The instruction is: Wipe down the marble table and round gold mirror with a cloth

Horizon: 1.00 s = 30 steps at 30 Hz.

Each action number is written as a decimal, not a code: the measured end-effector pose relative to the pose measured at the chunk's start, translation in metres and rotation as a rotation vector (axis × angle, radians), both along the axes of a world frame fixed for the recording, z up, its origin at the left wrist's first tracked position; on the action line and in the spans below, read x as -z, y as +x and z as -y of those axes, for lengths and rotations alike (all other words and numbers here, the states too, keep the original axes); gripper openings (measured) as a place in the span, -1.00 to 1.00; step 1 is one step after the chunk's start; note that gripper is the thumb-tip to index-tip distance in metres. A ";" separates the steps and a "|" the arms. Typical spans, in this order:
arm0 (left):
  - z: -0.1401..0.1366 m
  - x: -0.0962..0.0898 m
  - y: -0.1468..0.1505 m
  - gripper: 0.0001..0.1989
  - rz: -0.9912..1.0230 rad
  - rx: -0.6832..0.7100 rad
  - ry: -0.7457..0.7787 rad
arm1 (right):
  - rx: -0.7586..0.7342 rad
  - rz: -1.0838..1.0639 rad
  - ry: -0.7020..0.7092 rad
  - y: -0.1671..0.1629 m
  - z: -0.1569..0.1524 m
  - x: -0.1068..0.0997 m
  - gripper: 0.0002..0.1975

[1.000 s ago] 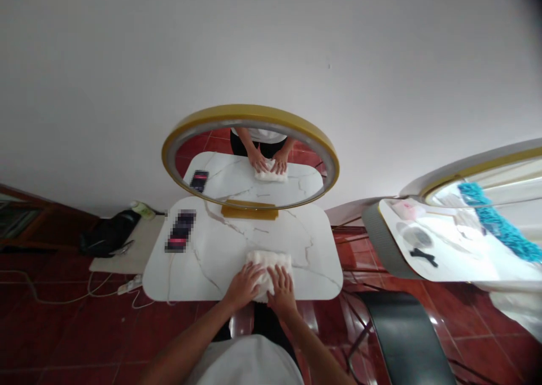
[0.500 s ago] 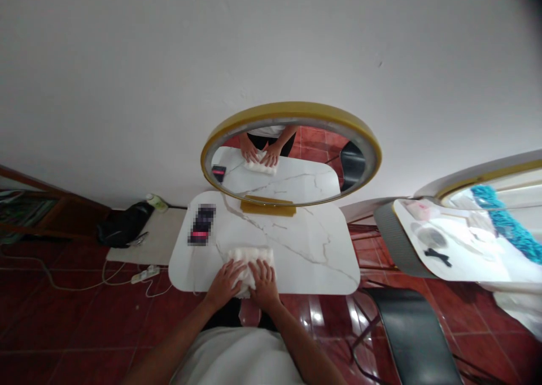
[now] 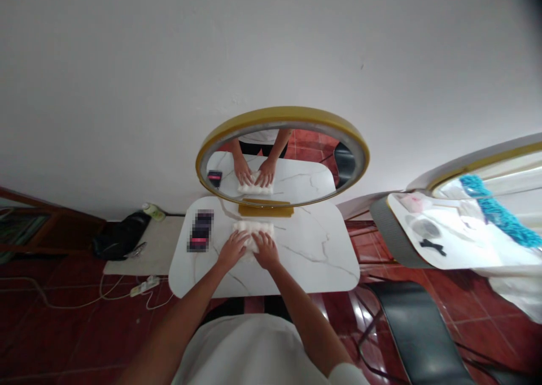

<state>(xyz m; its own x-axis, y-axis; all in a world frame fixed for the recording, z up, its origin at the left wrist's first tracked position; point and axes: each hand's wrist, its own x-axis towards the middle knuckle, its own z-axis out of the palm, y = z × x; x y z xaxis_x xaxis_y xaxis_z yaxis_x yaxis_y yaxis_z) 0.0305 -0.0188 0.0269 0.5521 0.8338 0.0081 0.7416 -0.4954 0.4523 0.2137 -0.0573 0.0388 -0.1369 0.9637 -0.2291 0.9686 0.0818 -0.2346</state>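
Observation:
A folded white cloth point(image 3: 253, 230) lies on the white marble-look table point(image 3: 313, 255), just in front of the mirror's gold base. My left hand point(image 3: 232, 248) presses flat on its left part and my right hand point(image 3: 266, 249) presses on its right part, side by side with fingers spread over the fabric. The oval gold-framed mirror point(image 3: 283, 154) behind shows both hands and the cloth reflected.
A phone point(image 3: 200, 230) lies on the table's left side. A black chair point(image 3: 417, 331) stands at the lower right. A second table with a mirror point(image 3: 457, 238) is at the right. A power strip point(image 3: 143, 286), cables and a black bag point(image 3: 121, 235) lie on the red tile floor at left.
Both hands have pushed the cloth away from the near edge to the far side of the table, close to the mirror base. The arms are stretched out further.

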 end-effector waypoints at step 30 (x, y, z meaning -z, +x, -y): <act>0.131 0.002 0.066 -0.41 -0.070 -0.010 -0.151 | -0.146 -0.087 -0.217 0.093 0.116 -0.002 -0.09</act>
<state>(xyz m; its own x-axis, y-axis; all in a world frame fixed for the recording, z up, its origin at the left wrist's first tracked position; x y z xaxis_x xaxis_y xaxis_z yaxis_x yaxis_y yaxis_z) 0.0965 -0.1499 0.0249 0.5387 0.8280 -0.1557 0.7782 -0.4182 0.4685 0.3067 -0.1735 0.0411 -0.2986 0.8623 -0.4090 0.9257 0.1576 -0.3438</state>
